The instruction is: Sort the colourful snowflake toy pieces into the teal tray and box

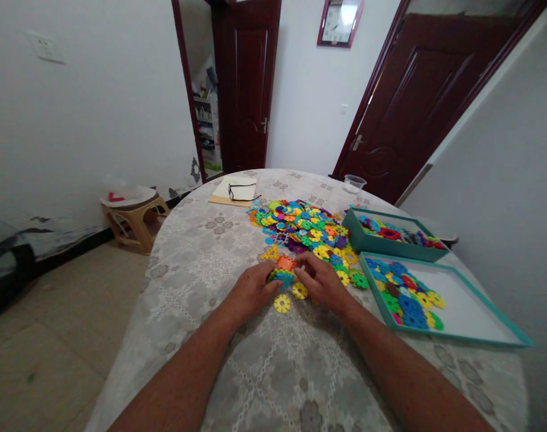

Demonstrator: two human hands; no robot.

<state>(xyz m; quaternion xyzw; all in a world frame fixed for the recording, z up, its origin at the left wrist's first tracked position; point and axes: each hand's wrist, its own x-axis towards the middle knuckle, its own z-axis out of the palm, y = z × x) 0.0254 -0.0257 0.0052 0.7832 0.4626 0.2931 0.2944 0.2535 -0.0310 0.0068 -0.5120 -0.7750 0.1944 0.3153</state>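
Near the middle of the table, my left hand (254, 289) is closed on a small cluster of interlocking plastic discs (283, 278), blue with some yellow and green. An orange square notched piece (285, 263) shows just beyond the cluster; whether it is joined on, I cannot tell. My right hand (322, 281) is close by on the right with its fingers pinched together, and what they hold is too small to make out. A yellow disc (282, 303) and a second yellow disc (299, 291) lie by my hands. A yellow triangular piece (270, 252) sits just beyond my left hand.
A large heap of colourful notched discs (300, 222) spreads beyond my hands. To the right stand a teal box (392, 245) of pieces and its shallow lid (471, 309) holding more discs. Glasses (244, 193) rest on a notebook (219, 195); a clear plastic bowl (355, 182) is at the back.
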